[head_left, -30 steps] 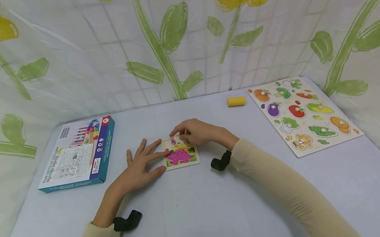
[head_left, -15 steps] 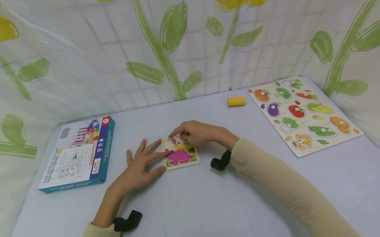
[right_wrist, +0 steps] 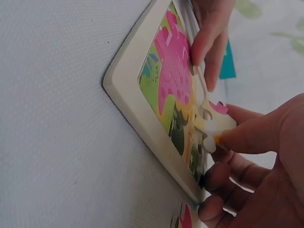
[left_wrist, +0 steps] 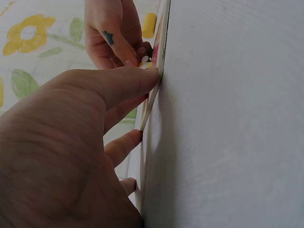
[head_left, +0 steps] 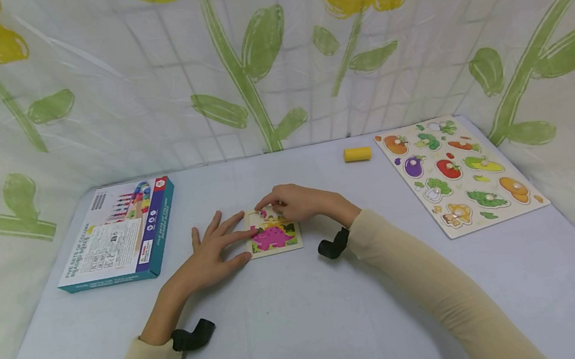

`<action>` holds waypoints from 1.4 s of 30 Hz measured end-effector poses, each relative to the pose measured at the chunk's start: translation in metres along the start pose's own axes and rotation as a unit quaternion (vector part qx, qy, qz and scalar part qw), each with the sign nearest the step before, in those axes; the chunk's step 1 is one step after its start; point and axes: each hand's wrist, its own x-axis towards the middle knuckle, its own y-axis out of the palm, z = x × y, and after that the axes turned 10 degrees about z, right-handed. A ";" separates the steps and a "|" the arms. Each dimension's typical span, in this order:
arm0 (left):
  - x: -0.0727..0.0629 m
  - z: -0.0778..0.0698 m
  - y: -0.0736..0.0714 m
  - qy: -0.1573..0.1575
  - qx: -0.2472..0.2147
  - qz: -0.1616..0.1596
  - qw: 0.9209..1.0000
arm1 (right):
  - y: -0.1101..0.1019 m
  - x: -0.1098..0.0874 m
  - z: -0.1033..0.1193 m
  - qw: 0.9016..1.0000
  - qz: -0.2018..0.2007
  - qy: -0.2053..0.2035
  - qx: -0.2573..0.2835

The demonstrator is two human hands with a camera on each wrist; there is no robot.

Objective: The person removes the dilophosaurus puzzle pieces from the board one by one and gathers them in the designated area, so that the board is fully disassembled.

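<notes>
A small wooden jigsaw puzzle (head_left: 275,238) with a pink dinosaur picture lies mid-table in a pale frame (right_wrist: 130,104). In the head view my left hand (head_left: 214,254) has its fingers spread, their tips on the frame's left side and the thumb at its near left corner. My right hand (head_left: 295,201) reaches over the puzzle's far right part. The right wrist view shows its thumb and fingers pinching a puzzle piece (right_wrist: 221,121) with pink and yellow on it, tilted over the far part of the picture. Another piece (right_wrist: 184,217) with pink shows below the right fingertips.
At the left stands a flat teal-and-white toy box (head_left: 111,237). A yellow cylinder (head_left: 357,154) lies near the table's back edge. To the right is a vegetable peg board (head_left: 462,176). A flower-printed curtain (head_left: 148,101) hangs behind the table.
My right hand has shifted slightly toward me over the puzzle's far part, its fingers turning a little. My left hand stays in place on the frame.
</notes>
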 end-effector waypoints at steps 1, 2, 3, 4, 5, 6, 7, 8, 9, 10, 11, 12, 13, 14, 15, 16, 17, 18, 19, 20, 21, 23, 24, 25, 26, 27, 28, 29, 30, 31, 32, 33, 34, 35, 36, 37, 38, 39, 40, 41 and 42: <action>0.000 0.000 0.000 0.000 0.000 0.000 1.000 | 0.000 0.000 0.000 1.000 -0.003 0.000 -0.001; 0.000 0.000 0.000 0.000 0.000 0.000 1.000 | 0.000 -0.001 0.000 1.000 -0.006 -0.001 -0.001; 0.000 0.000 0.000 0.000 -0.001 0.000 1.000 | 0.000 -0.001 0.000 1.000 -0.009 -0.001 -0.002; 0.000 -0.001 0.000 0.000 -0.001 0.000 1.000 | -0.001 -0.002 0.000 1.000 -0.011 -0.001 -0.001; -0.001 -0.001 0.000 0.000 -0.001 0.000 1.000 | -0.001 -0.002 0.001 1.000 -0.014 -0.001 0.000; -0.001 -0.001 0.000 -0.001 -0.002 0.000 1.000 | -0.001 -0.003 0.001 1.000 -0.016 -0.002 0.001; -0.001 -0.001 -0.001 -0.001 -0.002 0.000 1.000 | -0.002 -0.004 0.001 1.000 -0.019 -0.002 0.001; -0.001 -0.002 -0.001 -0.001 -0.001 0.001 1.000 | -0.002 -0.005 0.001 1.000 -0.021 -0.004 0.001; -0.001 -0.002 -0.001 -0.002 -0.001 0.001 1.000 | -0.003 -0.006 0.001 1.000 -0.024 -0.006 0.001; -0.001 -0.002 -0.001 -0.002 -0.001 0.001 1.000 | -0.004 -0.007 0.000 1.000 -0.027 -0.006 0.001; -0.001 -0.002 -0.001 -0.003 -0.001 0.001 1.000 | -0.004 -0.008 -0.001 0.999 -0.031 -0.008 0.001; -0.001 -0.002 -0.001 -0.004 -0.001 0.002 1.000 | -0.005 -0.009 -0.001 0.999 -0.035 -0.008 0.002; 0.000 -0.003 -0.001 -0.004 0.000 0.002 1.000 | -0.006 -0.010 -0.003 0.999 -0.037 -0.009 0.005; 0.000 -0.003 -0.001 -0.005 0.000 0.002 1.000 | -0.007 -0.012 -0.004 0.999 -0.039 -0.009 0.009; 0.000 -0.003 -0.001 -0.005 0.001 0.001 1.000 | -0.009 -0.013 -0.005 0.999 -0.040 -0.009 0.017; 0.000 -0.002 0.000 -0.004 0.003 0.001 1.000 | -0.010 -0.015 -0.006 0.999 -0.040 -0.009 0.026; 0.000 -0.002 0.000 -0.004 0.004 0.000 1.000 | -0.012 -0.017 -0.008 0.999 -0.040 -0.009 0.034; 0.000 -0.002 0.000 -0.004 0.006 -0.001 1.000 | -0.013 -0.019 -0.009 0.998 -0.039 -0.008 0.042; 0.000 -0.002 0.000 -0.004 0.008 -0.001 1.000 | -0.015 -0.022 -0.010 0.998 -0.038 -0.008 0.049; 0.000 -0.002 0.000 -0.004 0.009 -0.001 1.000 | -0.016 -0.024 -0.011 0.998 -0.037 -0.007 0.055; 0.001 -0.001 0.001 -0.004 0.010 -0.001 1.000 | -0.018 -0.026 -0.013 0.998 -0.036 -0.005 0.059; 0.001 -0.001 0.001 -0.004 0.011 -0.001 1.000 | -0.021 -0.031 -0.016 0.997 -0.037 -0.001 0.065; 0.001 -0.001 0.001 -0.005 0.012 -0.001 1.000 | -0.022 -0.033 -0.017 0.997 -0.039 0.002 0.063; 0.001 -0.001 0.001 -0.004 0.011 -0.001 1.000 | -0.023 -0.035 -0.019 0.997 -0.042 0.003 0.061; 0.001 -0.001 0.001 -0.005 0.010 -0.001 1.000 | -0.024 -0.038 -0.021 0.997 -0.044 0.004 0.058; 0.001 0.000 0.001 -0.004 0.009 -0.001 1.000 | -0.025 -0.040 -0.023 0.997 -0.047 0.005 0.055; 0.001 0.000 0.001 -0.004 0.008 -0.001 1.000 | -0.026 -0.042 -0.025 0.997 -0.049 0.005 0.052; 0.001 0.000 0.001 -0.004 0.007 -0.001 1.000 | -0.026 -0.044 -0.027 0.997 -0.052 0.006 0.048; 0.001 0.000 0.001 -0.004 0.007 -0.002 1.000 | -0.027 -0.046 -0.029 0.998 -0.054 0.006 0.044; 0.001 0.000 0.001 -0.003 0.006 -0.002 1.000 | -0.028 -0.048 -0.031 0.997 -0.055 0.006 0.044; 0.001 0.000 0.001 -0.003 0.005 -0.002 1.000 | -0.028 -0.050 -0.033 0.997 -0.056 0.008 0.044; 0.000 0.000 0.002 -0.002 0.004 -0.001 1.000 | -0.029 -0.053 -0.035 0.997 -0.056 0.009 0.044; 0.000 0.000 0.002 -0.001 0.004 -0.002 1.000 | -0.029 -0.054 -0.038 0.997 -0.057 0.011 0.044; 0.000 0.000 0.002 0.000 0.004 -0.002 1.000 | -0.030 -0.056 -0.040 0.997 -0.058 0.012 0.043; 0.000 0.000 0.002 0.000 0.003 -0.002 1.000 | -0.030 -0.058 -0.042 0.997 -0.058 0.013 0.041; 0.000 0.000 0.002 0.001 0.003 -0.002 1.000 | -0.030 -0.060 -0.043 0.997 -0.058 0.013 0.040; 0.000 0.000 0.002 0.002 0.003 -0.003 1.000 | -0.031 -0.061 -0.045 0.997 -0.058 0.012 0.039; 0.000 0.000 0.002 0.002 0.003 -0.004 1.000 | -0.031 -0.063 -0.046 0.998 -0.058 0.013 0.037; 0.000 0.000 0.002 0.003 0.003 -0.004 1.000 | -0.031 -0.065 -0.048 0.998 -0.058 0.014 0.036; -0.001 0.000 0.002 0.003 0.003 -0.004 1.000 | -0.030 -0.066 -0.050 0.998 -0.058 0.013 0.033; 0.000 0.000 0.002 0.003 0.002 -0.004 1.000 | -0.030 -0.068 -0.052 0.998 -0.058 0.014 0.031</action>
